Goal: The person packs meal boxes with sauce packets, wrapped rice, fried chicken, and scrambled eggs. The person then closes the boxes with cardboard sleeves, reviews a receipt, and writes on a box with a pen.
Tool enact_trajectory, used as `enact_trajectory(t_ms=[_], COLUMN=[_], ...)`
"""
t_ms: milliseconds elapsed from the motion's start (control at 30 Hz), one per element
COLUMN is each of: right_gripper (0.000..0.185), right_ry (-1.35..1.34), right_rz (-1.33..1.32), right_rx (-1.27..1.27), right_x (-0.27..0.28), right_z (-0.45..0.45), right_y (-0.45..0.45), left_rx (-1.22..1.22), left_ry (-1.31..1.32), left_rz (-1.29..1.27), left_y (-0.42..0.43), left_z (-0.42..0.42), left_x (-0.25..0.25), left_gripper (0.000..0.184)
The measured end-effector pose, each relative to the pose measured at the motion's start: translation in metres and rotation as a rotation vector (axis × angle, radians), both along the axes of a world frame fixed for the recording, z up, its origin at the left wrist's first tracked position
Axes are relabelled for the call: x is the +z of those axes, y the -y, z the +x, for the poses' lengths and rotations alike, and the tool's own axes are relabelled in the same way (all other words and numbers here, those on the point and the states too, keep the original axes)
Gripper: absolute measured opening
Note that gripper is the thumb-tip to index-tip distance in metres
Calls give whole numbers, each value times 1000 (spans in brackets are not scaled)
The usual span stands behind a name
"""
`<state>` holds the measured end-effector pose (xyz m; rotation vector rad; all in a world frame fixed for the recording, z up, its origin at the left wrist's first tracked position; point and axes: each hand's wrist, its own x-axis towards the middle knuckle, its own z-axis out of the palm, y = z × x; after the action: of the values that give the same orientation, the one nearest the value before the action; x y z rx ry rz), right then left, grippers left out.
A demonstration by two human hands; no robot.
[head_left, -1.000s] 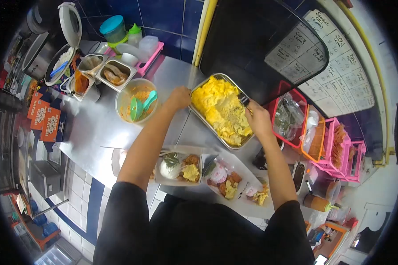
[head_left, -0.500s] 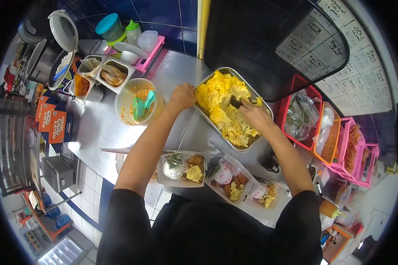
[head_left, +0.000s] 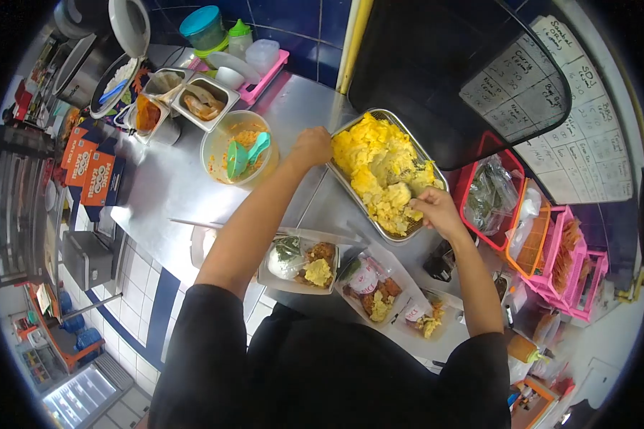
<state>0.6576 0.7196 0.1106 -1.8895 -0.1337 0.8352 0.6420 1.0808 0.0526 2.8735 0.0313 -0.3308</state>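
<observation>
Yellow mash (head_left: 368, 143) sits heaped in metal tray (head_left: 350, 187), toward far edge of steel table (head_left: 182, 187). Left hand (head_left: 313, 146) closed on tray's left corner; right hand (head_left: 438, 211) pinched narrow at the mash by the right side, can't tell what's between the fingers. Mash looks soft, moist, crumbly; tray likely weighty, rim maybe slick, best held at opposite rims. Tub (head_left: 213, 168) left of tray, red basket (head_left: 471, 187) right, food boxes (head_left: 291, 284) along near edge
</observation>
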Motion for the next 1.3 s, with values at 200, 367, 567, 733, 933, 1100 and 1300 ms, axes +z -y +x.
enact_trajectory(t_ms=[200, 367, 567, 733, 933, 1100, 1300], right_gripper=[17, 15, 18, 15, 12, 15, 18], right_ry=[33, -3, -361, 251, 1206, 580, -317], right_rz=[212, 235, 409, 194, -220, -59, 244], right_rx=[-191, -272, -143, 272, 928, 589, -40], right_x=[40, 111, 106, 21, -18, -1, 22], right_z=[-30, -106, -222, -277, -293, -279, -254], right_y=[26, -6, -107, -205, -234, -226, -202], left_rx=[53, 410, 927, 1338, 1350, 1347, 1290], left_ry=[191, 617, 770, 788, 833, 822, 731], left_rz=[-59, -702, -1126, -1247, -1260, -1252, -1286], left_y=[-24, -26, -30, -34, -38, -47, -48], left_z=[-20, -175, -357, -434, -467, -474, -458], left_x=[40, 201, 190, 134, 139, 132, 120], left_gripper=[32, 34, 33, 35, 37, 37, 37])
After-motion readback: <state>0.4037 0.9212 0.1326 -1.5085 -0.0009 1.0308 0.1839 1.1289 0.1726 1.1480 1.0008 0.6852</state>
